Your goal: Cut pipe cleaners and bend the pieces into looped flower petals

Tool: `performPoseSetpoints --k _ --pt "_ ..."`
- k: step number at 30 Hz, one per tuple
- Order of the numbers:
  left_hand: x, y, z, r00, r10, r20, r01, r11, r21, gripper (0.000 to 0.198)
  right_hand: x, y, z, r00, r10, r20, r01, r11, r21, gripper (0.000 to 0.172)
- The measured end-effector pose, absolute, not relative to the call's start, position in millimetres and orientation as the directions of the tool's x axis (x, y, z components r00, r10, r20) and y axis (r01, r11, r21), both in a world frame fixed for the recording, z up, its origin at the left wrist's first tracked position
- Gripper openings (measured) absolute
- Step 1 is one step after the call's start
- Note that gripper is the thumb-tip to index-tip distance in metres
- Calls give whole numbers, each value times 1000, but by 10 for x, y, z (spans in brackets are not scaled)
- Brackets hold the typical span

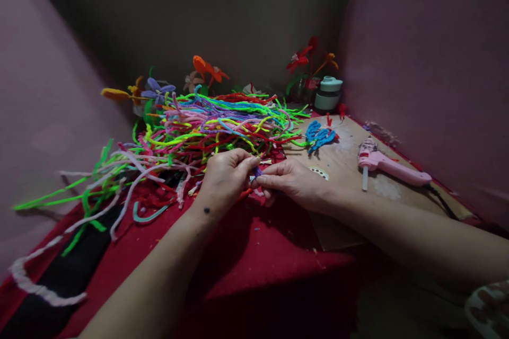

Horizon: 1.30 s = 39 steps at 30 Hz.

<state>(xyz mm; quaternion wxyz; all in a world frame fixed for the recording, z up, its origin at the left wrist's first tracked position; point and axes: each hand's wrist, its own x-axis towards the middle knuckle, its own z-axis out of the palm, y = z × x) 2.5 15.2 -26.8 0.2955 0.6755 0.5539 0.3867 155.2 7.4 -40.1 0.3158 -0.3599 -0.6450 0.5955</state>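
Note:
Both hands meet in front of a big pile of coloured pipe cleaners (222, 122). My left hand (227, 172) is closed, its thumb and fingers pinching a short purple pipe cleaner (257, 172). From the right, my right hand (293, 183) pinches the same purple piece between thumb and fingertips. The fingers cover most of it, so its full shape is hidden. Just right of the pile lies a blue looped pipe-cleaner shape (319, 136) on a wooden board (345, 153).
A pink hot glue gun (392, 165) lies on the board at right, its cord trailing off. A lidded jar (328, 93) and pipe-cleaner flowers (209, 70) stand behind. Loose strands (47, 254) spill left over the red cloth (254, 259). Walls close in both sides.

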Motion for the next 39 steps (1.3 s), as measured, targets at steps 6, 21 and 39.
performPoseSetpoints --k 6,21,39 --pt "49 120 -178 53 997 58 365 -73 928 18 1571 77 -421 -543 837 59 75 119 -990 27" --pt "84 68 -104 99 995 -3 216 -19 976 22 1549 147 -616 -569 821 49 -169 -58 -984 24" --pt "7 147 -163 158 981 -111 202 78 976 19 1550 116 -525 -587 799 -127 -230 -314 -921 23"
